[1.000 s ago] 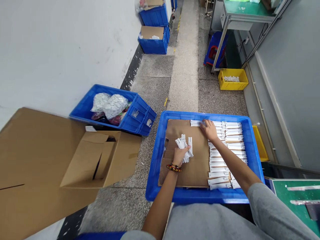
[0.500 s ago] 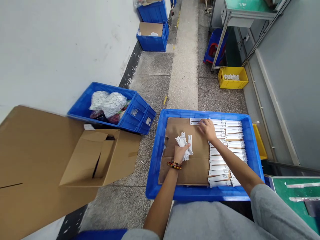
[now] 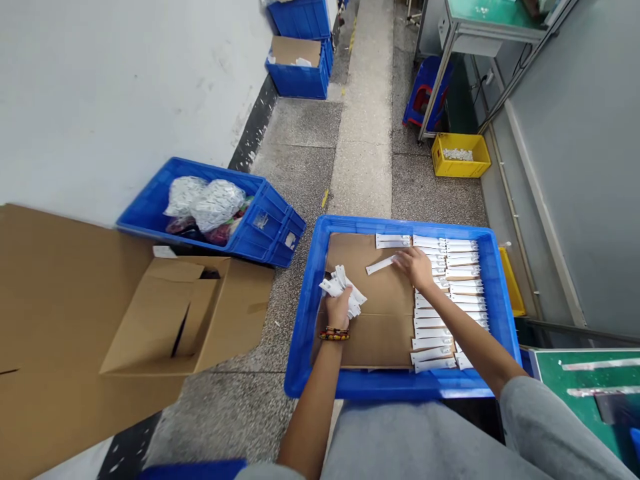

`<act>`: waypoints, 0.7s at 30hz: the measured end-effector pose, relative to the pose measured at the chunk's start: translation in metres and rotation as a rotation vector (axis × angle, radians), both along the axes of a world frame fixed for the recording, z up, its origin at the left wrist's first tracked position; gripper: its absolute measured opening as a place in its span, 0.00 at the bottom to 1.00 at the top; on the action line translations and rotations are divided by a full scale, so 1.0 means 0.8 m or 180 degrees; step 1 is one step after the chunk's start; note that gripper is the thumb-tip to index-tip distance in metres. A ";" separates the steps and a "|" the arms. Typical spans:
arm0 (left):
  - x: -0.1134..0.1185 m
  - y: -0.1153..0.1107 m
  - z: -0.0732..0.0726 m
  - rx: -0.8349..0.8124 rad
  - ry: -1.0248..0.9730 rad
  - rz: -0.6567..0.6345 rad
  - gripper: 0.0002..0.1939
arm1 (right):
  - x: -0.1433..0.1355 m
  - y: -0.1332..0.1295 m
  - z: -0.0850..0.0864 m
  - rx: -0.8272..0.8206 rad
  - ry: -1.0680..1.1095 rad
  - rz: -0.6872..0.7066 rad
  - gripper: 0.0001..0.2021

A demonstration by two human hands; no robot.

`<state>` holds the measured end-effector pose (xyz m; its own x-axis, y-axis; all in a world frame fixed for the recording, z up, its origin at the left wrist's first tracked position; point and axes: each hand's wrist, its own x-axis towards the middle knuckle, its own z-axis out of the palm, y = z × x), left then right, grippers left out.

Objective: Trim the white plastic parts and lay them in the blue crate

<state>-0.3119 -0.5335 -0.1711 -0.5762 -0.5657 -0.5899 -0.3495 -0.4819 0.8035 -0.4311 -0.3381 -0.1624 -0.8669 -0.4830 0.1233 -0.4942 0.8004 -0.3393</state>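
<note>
A bundle of white strips point(image 3: 344, 287) is gripped in my left hand point(image 3: 339, 310), over the left part of a brown cardboard sheet point(image 3: 370, 340). My right hand point(image 3: 416, 267) pinches the right end of a single white strip point(image 3: 381, 265), which slants over the cardboard. Just beyond that hand, a pair of white strips point(image 3: 393, 241) lies flat at the far edge. Rows of white strips point(image 3: 433, 353) cover the right side of the sheet, partly hidden by my right forearm. All of this sits inside a blue tray point(image 3: 400, 225).
Left of the tray are an open cardboard box point(image 3: 240, 313) and a blue crate point(image 3: 273, 227) holding silvery bags. A yellow bin point(image 3: 461, 168) stands near a workbench leg. At the lower right is a green-topped table point(image 3: 555, 400). More blue crates point(image 3: 300, 81) line the wall.
My left hand has moved left with its bundle. My right hand has come slightly nearer and now holds one strip apart from the pair at the far edge.
</note>
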 end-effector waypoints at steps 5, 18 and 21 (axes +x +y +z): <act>-0.010 0.007 0.009 0.0249 0.0096 -0.0236 0.20 | -0.022 0.005 -0.007 0.0233 0.0112 -0.0307 0.13; -0.017 0.029 0.018 0.0664 0.0283 -0.0501 0.23 | 0.070 -0.042 -0.006 -0.2093 -0.2844 0.0293 0.20; -0.014 0.025 0.018 0.0561 0.0267 -0.0623 0.22 | 0.075 -0.037 0.003 -0.2175 -0.2685 0.0292 0.20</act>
